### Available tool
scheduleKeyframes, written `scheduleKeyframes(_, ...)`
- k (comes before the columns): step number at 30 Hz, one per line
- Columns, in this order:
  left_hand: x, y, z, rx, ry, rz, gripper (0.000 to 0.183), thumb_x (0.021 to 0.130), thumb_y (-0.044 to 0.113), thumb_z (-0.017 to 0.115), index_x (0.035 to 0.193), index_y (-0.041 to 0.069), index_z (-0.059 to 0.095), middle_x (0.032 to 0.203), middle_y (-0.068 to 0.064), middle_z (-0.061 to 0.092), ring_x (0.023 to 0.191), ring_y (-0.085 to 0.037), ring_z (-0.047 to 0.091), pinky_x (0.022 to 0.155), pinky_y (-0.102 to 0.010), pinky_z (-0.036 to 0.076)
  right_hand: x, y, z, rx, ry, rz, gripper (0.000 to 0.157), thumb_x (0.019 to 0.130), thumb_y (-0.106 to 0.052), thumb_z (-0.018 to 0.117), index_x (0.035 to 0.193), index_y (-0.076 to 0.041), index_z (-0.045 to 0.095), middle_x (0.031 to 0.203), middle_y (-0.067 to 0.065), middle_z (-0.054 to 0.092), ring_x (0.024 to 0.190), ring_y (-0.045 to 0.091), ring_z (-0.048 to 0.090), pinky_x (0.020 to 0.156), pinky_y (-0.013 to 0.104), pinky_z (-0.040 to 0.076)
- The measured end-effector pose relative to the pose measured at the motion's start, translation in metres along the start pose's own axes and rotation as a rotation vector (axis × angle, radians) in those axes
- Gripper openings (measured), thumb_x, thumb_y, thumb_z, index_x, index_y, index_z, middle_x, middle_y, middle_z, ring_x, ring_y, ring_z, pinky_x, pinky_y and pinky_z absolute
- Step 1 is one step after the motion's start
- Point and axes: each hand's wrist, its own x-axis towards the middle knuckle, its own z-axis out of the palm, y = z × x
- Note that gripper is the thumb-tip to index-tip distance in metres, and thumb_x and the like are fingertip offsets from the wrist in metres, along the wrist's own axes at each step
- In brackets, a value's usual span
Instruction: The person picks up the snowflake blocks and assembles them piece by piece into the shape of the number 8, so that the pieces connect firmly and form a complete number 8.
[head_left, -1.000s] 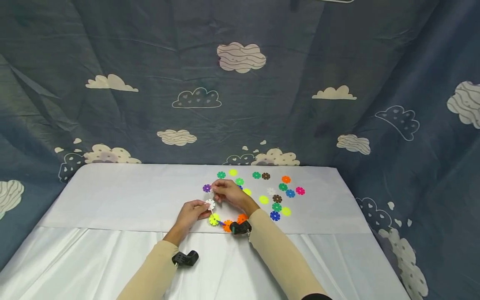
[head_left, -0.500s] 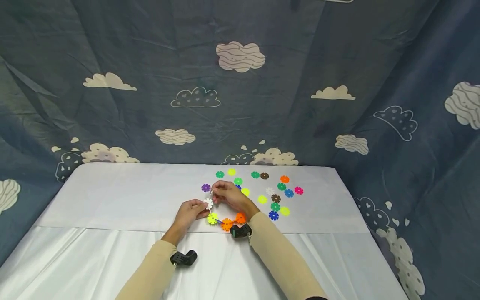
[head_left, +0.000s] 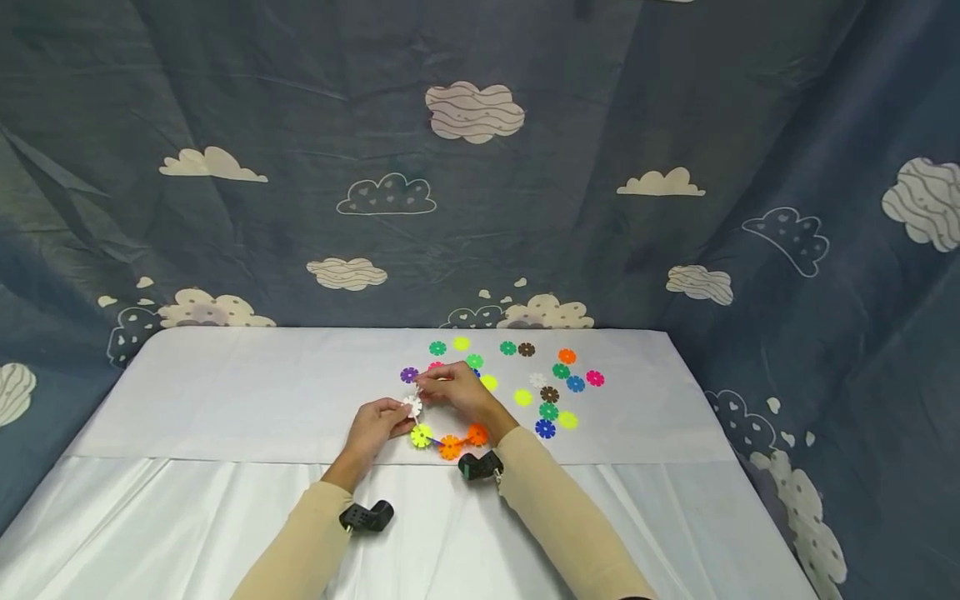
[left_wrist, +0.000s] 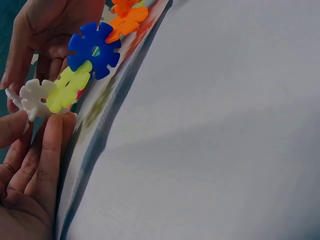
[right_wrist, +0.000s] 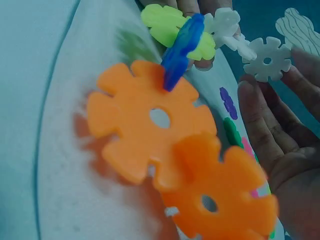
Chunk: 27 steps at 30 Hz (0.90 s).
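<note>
A chain of notched plastic snowflake discs hangs between the hands and the cloth. My left hand [head_left: 372, 429] pinches a white disc [head_left: 412, 406] in this chain. Joined to it are a yellow disc [left_wrist: 69, 86], a blue disc [left_wrist: 95, 50] and two orange discs, one nearer [head_left: 450, 447] and one farther right [head_left: 477, 434]. My right hand [head_left: 462, 393] holds another white disc [right_wrist: 267, 59] between thumb and fingers. That disc meets the chain's white end, where another white piece shows nearly edge-on; whether their slots are fully engaged I cannot tell.
Loose discs lie on the white-covered table [head_left: 247, 400], mostly behind and right of my hands. Among them are a purple disc [head_left: 408, 375], a brown disc [head_left: 550, 394], a dark blue disc [head_left: 545, 428] and a pink disc [head_left: 595, 378]. A cloud-patterned curtain [head_left: 525, 242] hangs behind.
Both hands keep their grips on the white discs. My right hand has shifted slightly, and a pink disc behind it now shows. The whole head view has drifted a little.
</note>
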Motion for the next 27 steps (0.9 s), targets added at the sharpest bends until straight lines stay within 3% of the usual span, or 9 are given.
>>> scheduleKeyframes(3,0.000,0.000,0.000,0.010,0.015,-0.004,0.017,0.097,0.009,0.058,0.101,-0.007,0.061,0.089,-0.012,0.071,0.072,-0.010,0.067,0.071,-0.023,0.057,-0.001,-0.003,0.001,-0.109,0.039,-0.001,0.025,0.090,-0.011,0.068,0.110,0.004,0.070,0.103,0.010,0.070,0.088,0.019,0.067,0.084,0.031,0.056)
scheduleKeyframes(7,-0.002,0.001,0.001,-0.014,0.050,0.015,0.015,0.096,0.007,0.059,0.098,-0.008,0.059,0.080,-0.008,0.070,0.066,-0.007,0.065,0.066,-0.020,0.057,0.002,-0.007,0.004,-0.222,0.068,-0.017,0.020,0.087,-0.013,0.072,0.102,0.000,0.074,0.098,0.008,0.070,0.086,0.014,0.065,0.080,0.026,0.055)
scheduleKeyframes(11,-0.003,0.003,0.003,-0.052,0.064,0.051,0.013,0.095,0.003,0.059,0.096,-0.010,0.058,0.075,-0.005,0.069,0.063,-0.006,0.065,0.064,-0.018,0.056,0.004,-0.013,0.006,-0.248,0.081,-0.010,0.016,0.087,-0.011,0.072,0.098,0.000,0.074,0.093,0.008,0.067,0.081,0.015,0.066,0.078,0.027,0.056)
scheduleKeyframes(17,-0.007,0.003,0.004,-0.017,0.065,0.057,0.013,0.094,0.002,0.059,0.095,-0.011,0.058,0.073,-0.004,0.068,0.060,-0.005,0.064,0.062,-0.018,0.055,0.000,-0.014,0.004,-0.283,0.064,0.031,0.015,0.086,-0.009,0.072,0.098,-0.001,0.075,0.094,0.006,0.070,0.083,0.015,0.066,0.081,0.027,0.054)
scheduleKeyframes(27,-0.007,0.001,0.004,-0.014,0.075,0.051,0.011,0.094,0.000,0.058,0.095,-0.011,0.058,0.074,-0.005,0.067,0.063,-0.007,0.065,0.064,-0.021,0.057,-0.002,-0.012,0.004,-0.285,0.026,-0.029,0.015,0.086,-0.008,0.072,0.099,0.001,0.074,0.099,0.010,0.071,0.087,0.017,0.068,0.083,0.027,0.055)
